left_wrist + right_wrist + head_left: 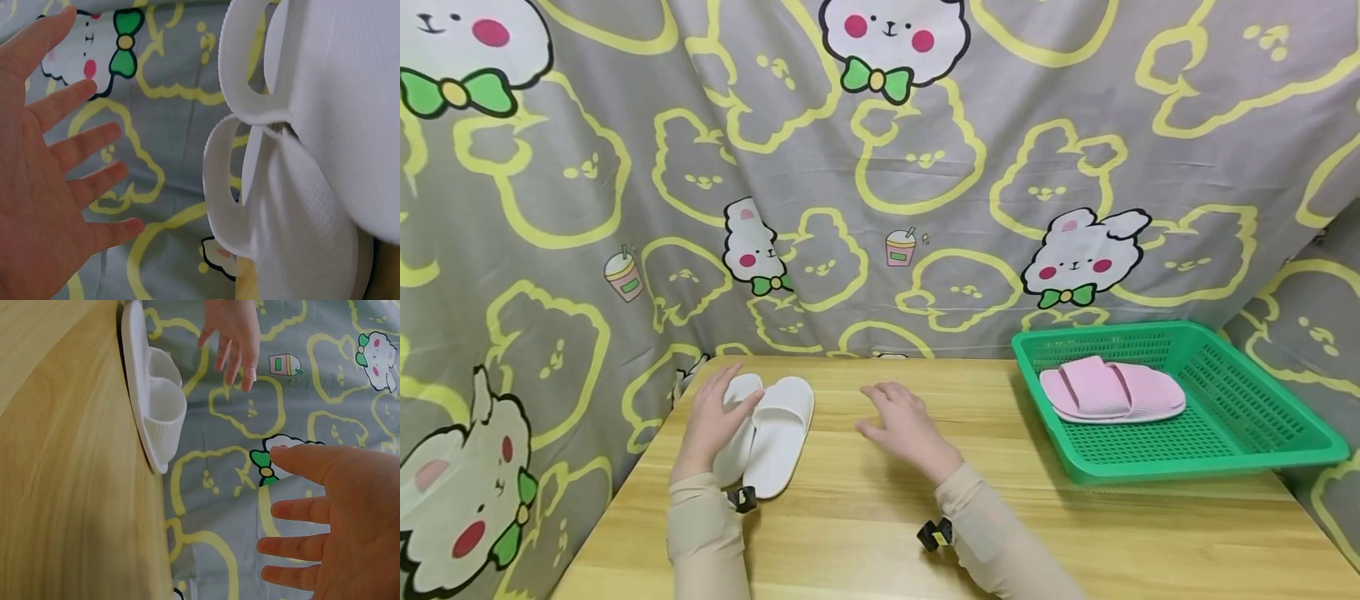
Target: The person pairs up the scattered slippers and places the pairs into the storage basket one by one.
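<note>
A pair of white slippers lies side by side at the table's left. The right-hand slipper [777,442] shows almost whole, while my left hand [711,421] partly covers the left-hand slipper [741,387] in the head view. In the left wrist view that hand [56,162] has its fingers spread, apart from both slippers, and nothing is in it. My right hand [906,425] is held over the middle of the table, fingers extended and holding nothing. The right wrist view shows its fingers [294,546] straight and separate.
A green plastic basket [1067,458] stands at the table's right, with pink slippers [1093,390] lying in its left part. The wooden table [850,533] meets a grey patterned curtain [820,175] at its back and left.
</note>
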Action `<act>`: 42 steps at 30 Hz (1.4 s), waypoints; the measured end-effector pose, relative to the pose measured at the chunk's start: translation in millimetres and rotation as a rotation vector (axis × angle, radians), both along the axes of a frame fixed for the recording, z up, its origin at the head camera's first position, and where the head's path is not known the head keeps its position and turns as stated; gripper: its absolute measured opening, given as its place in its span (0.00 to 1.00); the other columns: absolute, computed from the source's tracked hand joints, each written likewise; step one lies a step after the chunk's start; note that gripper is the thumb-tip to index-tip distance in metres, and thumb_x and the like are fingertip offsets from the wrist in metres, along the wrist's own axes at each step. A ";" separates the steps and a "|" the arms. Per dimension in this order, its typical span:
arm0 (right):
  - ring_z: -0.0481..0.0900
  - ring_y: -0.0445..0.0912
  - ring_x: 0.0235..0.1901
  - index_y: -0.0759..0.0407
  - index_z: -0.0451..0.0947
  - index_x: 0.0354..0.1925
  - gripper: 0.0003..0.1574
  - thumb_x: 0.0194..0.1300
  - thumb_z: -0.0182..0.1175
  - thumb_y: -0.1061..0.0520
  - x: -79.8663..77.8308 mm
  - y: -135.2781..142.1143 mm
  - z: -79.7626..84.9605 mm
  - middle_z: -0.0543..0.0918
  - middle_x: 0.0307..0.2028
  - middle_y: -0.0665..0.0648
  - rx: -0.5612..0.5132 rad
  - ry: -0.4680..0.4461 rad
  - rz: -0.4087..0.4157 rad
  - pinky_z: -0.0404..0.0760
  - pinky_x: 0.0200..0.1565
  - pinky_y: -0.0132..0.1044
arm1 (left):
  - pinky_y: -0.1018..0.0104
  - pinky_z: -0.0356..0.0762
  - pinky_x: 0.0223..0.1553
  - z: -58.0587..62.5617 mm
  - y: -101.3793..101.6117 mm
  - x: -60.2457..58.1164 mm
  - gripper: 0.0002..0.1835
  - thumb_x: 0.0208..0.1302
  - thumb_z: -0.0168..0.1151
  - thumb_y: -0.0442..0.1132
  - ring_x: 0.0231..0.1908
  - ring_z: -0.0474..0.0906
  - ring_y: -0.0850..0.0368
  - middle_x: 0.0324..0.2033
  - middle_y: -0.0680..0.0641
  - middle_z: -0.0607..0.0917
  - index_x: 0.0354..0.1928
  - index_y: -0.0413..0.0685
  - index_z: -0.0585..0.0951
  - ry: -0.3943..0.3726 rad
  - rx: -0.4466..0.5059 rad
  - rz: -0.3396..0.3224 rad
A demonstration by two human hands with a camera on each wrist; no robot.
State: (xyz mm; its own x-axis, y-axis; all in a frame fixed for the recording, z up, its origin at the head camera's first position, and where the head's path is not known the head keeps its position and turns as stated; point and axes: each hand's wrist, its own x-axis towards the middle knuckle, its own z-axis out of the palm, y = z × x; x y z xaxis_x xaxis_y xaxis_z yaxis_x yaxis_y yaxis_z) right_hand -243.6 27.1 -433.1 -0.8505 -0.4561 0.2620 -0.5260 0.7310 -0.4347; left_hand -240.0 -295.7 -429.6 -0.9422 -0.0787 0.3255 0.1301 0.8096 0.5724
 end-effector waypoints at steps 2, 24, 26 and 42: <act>0.66 0.60 0.67 0.53 0.66 0.68 0.39 0.66 0.59 0.38 -1.2 -3.2 -1.6 0.73 0.64 0.62 0.010 0.001 0.004 0.66 0.64 0.63 | 0.30 0.47 0.68 -0.8 -2.6 0.4 0.40 0.65 0.59 0.59 0.72 0.51 0.30 0.72 0.33 0.60 0.73 0.48 0.61 -0.026 0.009 0.009; 0.64 0.58 0.69 0.51 0.63 0.70 0.41 0.67 0.57 0.36 -0.9 -32.1 -5.0 0.69 0.67 0.61 0.047 -0.033 0.058 0.66 0.66 0.61 | 0.27 0.47 0.66 -1.3 -21.2 -2.4 0.42 0.66 0.55 0.63 0.71 0.51 0.27 0.73 0.32 0.58 0.73 0.46 0.60 -0.103 -0.108 0.015; 0.63 0.58 0.69 0.51 0.63 0.71 0.41 0.66 0.57 0.35 -1.3 -33.9 -5.7 0.69 0.67 0.61 0.051 -0.031 0.061 0.66 0.66 0.61 | 0.28 0.48 0.67 -1.0 -23.7 -3.8 0.42 0.66 0.55 0.63 0.70 0.52 0.27 0.72 0.31 0.59 0.73 0.46 0.61 -0.091 -0.140 0.012; 0.61 0.57 0.71 0.49 0.57 0.73 0.46 0.66 0.56 0.33 -6.2 -53.5 -12.9 0.66 0.69 0.61 0.091 -0.030 0.081 0.64 0.67 0.60 | 0.19 0.51 0.58 1.4 -46.6 -10.2 0.44 0.64 0.53 0.67 0.69 0.53 0.25 0.71 0.31 0.60 0.74 0.48 0.59 -0.132 -0.290 -0.002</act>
State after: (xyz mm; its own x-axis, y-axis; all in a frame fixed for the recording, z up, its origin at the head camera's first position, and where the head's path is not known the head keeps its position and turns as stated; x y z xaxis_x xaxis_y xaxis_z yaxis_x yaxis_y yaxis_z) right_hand -249.8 -26.4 -446.0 -0.8166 -0.5445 0.1914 -0.5728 0.7235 -0.3853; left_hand -250.2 -342.3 -428.1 -0.9779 0.0015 0.2088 0.0718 0.9415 0.3294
